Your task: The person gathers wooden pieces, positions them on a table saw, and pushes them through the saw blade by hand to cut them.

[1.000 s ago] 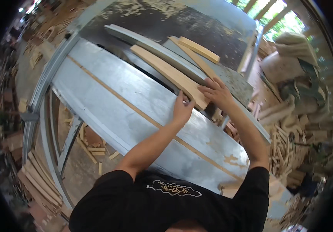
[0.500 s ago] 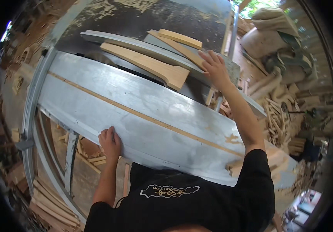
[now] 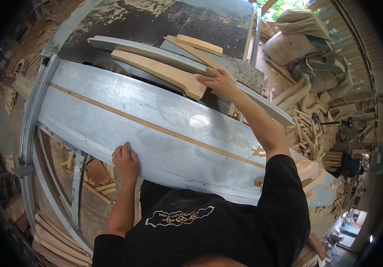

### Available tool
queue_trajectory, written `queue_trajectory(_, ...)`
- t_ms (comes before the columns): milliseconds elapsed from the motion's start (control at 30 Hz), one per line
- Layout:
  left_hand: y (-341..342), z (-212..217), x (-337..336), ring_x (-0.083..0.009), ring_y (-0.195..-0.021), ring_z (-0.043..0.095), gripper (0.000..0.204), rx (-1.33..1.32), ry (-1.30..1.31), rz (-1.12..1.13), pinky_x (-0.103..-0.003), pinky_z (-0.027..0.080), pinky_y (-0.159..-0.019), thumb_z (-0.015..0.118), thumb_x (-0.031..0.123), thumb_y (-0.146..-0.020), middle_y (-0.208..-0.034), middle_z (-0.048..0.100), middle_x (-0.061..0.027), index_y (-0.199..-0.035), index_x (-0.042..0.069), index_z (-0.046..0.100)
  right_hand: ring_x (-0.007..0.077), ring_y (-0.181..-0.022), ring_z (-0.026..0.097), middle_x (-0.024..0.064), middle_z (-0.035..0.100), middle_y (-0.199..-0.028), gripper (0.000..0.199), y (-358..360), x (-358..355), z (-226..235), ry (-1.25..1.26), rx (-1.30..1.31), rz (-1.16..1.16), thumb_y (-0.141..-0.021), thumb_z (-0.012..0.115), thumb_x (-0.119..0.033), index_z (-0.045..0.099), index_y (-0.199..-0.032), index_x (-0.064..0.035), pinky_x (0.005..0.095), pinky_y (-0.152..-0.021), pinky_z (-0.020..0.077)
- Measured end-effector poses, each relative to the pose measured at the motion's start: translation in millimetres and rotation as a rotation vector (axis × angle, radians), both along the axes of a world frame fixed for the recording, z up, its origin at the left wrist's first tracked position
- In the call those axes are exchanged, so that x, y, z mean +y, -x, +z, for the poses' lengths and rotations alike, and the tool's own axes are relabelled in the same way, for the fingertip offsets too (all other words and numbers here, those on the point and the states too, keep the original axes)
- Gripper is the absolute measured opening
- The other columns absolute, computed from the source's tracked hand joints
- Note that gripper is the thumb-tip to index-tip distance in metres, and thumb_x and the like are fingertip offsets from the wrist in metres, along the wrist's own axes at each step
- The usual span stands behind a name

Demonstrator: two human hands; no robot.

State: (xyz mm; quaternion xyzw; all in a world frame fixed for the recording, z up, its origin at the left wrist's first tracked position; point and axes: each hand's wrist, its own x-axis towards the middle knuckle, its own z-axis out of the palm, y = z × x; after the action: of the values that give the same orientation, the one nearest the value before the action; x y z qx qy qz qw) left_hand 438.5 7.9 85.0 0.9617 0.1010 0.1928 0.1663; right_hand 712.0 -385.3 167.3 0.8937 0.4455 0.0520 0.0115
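Note:
A pale wooden plank (image 3: pixel 158 71) lies slanted across the far side of a grey-blue saw table (image 3: pixel 165 120). My right hand (image 3: pixel 220 83) reaches forward and presses on the plank's near end, fingers spread over it. A long grey fence rail (image 3: pixel 142 50) runs just behind the plank. Two narrower wooden strips (image 3: pixel 199 44) rest beyond it on the dark worn tabletop (image 3: pixel 156 22). My left hand (image 3: pixel 126 160) grips the table's near edge, fingers curled on top.
Offcuts and curved wooden parts are heaped at the right (image 3: pixel 307 129). Stuffed sacks (image 3: pixel 298 38) sit at the far right. More planks are stacked on the floor at the lower left (image 3: pixel 53 240). A metal frame (image 3: pixel 29 133) rims the table's left side.
My left hand left the plank and dropped to the table's near edge. My right hand stayed on the plank's end as it slid nearer along the fence.

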Motion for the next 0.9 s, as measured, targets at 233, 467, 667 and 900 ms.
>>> queue_trajectory(233, -3.3, 4.2, 6.6, -0.0317, -0.098, 0.057, 0.031, -0.061, 0.056, 0.011, -0.044, 0.046, -0.084, 0.068, 0.012, -0.079, -0.102, 0.061, -0.0098, -0.109, 0.011, 0.069, 0.0241, -0.143, 0.036, -0.0105, 0.053, -0.146, 0.013, -29.1, 16.1, -4.3, -0.029, -0.027, 0.09, -0.084, 0.064, -0.011, 0.068, -0.096, -0.0121, 0.0436, -0.112, 0.0331)
queue_trajectory(467, 0.8, 0.6, 0.1, -0.0289, -0.091, 0.056, 0.029, -0.058, 0.07, 0.015, -0.043, 0.045, -0.079, 0.069, 0.013, -0.078, -0.098, 0.06, -0.0077, -0.106, 0.011, 0.069, 0.0223, -0.142, 0.038, -0.0093, 0.056, -0.144, 0.051, -29.5, 39.2, 11.1, 0.097, 0.085, 0.03, -0.086, 0.064, -0.012, 0.059, -0.136, -0.0191, 0.0425, -0.114, 0.0288)
queue_trajectory(667, -4.2, 8.4, 7.2, -0.03, -0.088, 0.057, 0.024, -0.067, 0.163, 0.016, -0.04, 0.045, -0.077, 0.067, 0.009, -0.079, -0.096, 0.061, -0.0095, -0.104, 0.009, 0.069, 0.0272, -0.141, 0.04, -0.0081, 0.058, -0.142, 0.047, -60.2, 84.4, 3.9, -0.042, 0.135, 0.069, -0.078, 0.072, -0.012, 0.065, -0.124, -0.0177, 0.0503, -0.114, 0.0276)
queue_trajectory(900, -67.6, 14.8, 108.6, -0.0165, -0.078, 0.056, 0.015, -0.167, 0.56, 0.299, -0.031, 0.044, -0.067, 0.064, 0.01, -0.09, -0.09, 0.064, -0.008, -0.103, 0.002, 0.067, 0.0288, -0.141, 0.039, -0.008, 0.058, -0.142, 0.039, -86.6, 126.5, 4.4, -0.047, 0.12, 0.114, -0.076, 0.074, -0.013, 0.069, -0.114, -0.0156, 0.0498, -0.114, 0.0276)
